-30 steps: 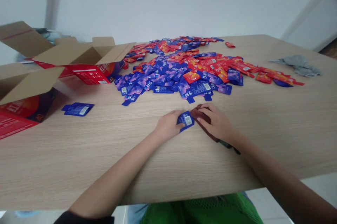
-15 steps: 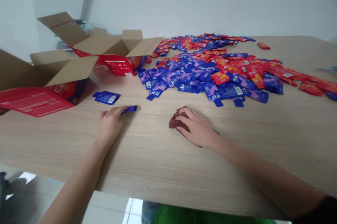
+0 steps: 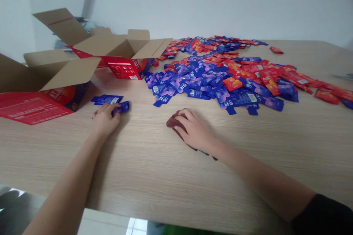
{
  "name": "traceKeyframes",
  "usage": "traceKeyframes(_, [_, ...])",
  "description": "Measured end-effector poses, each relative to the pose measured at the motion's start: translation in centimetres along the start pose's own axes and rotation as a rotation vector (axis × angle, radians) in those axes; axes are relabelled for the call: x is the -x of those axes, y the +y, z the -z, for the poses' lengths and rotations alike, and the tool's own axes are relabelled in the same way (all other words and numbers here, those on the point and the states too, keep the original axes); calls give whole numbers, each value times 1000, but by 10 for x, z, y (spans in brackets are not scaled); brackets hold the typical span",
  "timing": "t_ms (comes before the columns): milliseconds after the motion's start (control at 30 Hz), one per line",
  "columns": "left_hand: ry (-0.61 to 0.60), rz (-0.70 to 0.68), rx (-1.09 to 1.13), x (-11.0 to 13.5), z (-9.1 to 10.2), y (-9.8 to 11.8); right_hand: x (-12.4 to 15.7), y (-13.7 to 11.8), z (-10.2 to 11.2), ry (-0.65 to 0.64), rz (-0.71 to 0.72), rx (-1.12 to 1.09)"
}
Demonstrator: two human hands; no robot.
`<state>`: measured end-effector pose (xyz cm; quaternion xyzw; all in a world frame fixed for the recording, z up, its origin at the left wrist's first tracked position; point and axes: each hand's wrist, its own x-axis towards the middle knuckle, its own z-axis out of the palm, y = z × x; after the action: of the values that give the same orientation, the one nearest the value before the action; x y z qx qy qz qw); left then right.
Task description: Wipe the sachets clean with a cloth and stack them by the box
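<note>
My left hand [image 3: 107,119] is closed on a blue-and-purple sachet [image 3: 121,107], low over the table at the left. Just behind it, a second blue sachet [image 3: 106,99] with a white barcode label lies flat. My right hand [image 3: 193,128] presses a brown cloth [image 3: 175,121] onto the tabletop, fingers curled over it. Part of the cloth is covered by the palm, and its dark edge shows below the wrist. Beyond both hands spreads a heap of blue sachets [image 3: 190,77] and red-orange sachets [image 3: 264,75].
Two open red cartons with raised brown flaps stand at the left, a nearer carton [image 3: 38,106] and a farther carton [image 3: 124,66]. One red sachet [image 3: 276,50] lies apart at the back right. The wooden table [image 3: 154,176] ends near me, with tiled floor below.
My left hand has moved left with its sachet, closer to the sachet lying flat. My right hand has slid the brown cloth slightly left across the table.
</note>
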<state>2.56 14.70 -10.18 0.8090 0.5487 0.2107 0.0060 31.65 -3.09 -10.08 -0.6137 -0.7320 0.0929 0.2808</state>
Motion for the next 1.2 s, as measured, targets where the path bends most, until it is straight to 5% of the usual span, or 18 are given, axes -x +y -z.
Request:
traceKeyframes(167, [29,-168,42,-21,-12,83,26,32,40,6,-142,-254])
traceKeyframes(367, [-192,-604,118,-35,-59,253,75,82,73,30,-236,-141])
traceKeyframes(467, [-195,-633,123,-32,-81,319,95,97,81,66,-221,-56])
traceKeyframes(600, [-208,-565,99,-26,-106,366,107,106,90,108,-249,-37])
traceKeyframes(833, [-308,-586,72,-15,-112,370,111,103,98,82,-265,60])
traceKeyframes(1067, [-514,-841,181,29,-68,297,120,100,104,46,-253,35])
traceKeyframes(1200, [-519,-849,263,64,-54,269,120,94,99,21,-238,8])
